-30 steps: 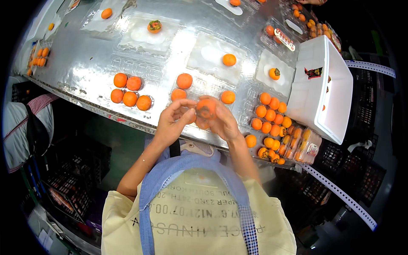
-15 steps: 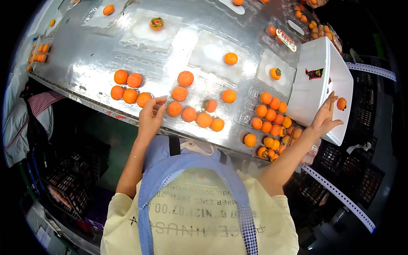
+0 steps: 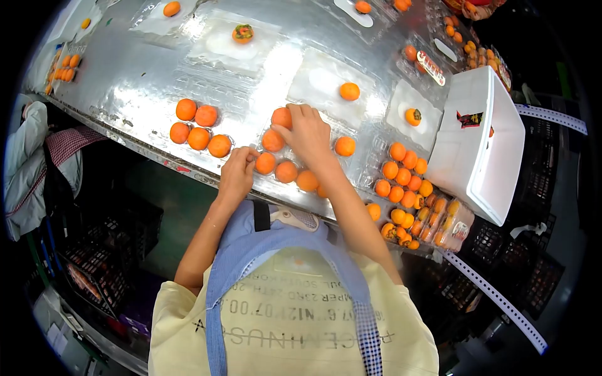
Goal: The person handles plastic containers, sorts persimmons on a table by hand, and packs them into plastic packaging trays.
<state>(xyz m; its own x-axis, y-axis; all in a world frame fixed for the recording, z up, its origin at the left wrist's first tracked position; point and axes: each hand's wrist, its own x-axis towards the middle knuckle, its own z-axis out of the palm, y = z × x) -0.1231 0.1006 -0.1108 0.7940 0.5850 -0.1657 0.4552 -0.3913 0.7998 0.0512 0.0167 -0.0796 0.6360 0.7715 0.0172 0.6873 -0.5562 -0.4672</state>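
Right hand [image 3: 309,136], thumb spread moderately from the fingers, lies over a group of orange fruits [image 3: 286,172] on the metal table, well left of the white foam box [image 3: 453,125]; its palm side is hidden, so cannot tell whether it holds one. Left hand [image 3: 237,174], farther left of the box, has fingertips drawn narrow beside the group's front row; grip cannot be told. A five-fruit group [image 3: 199,138] lies farther left of the box.
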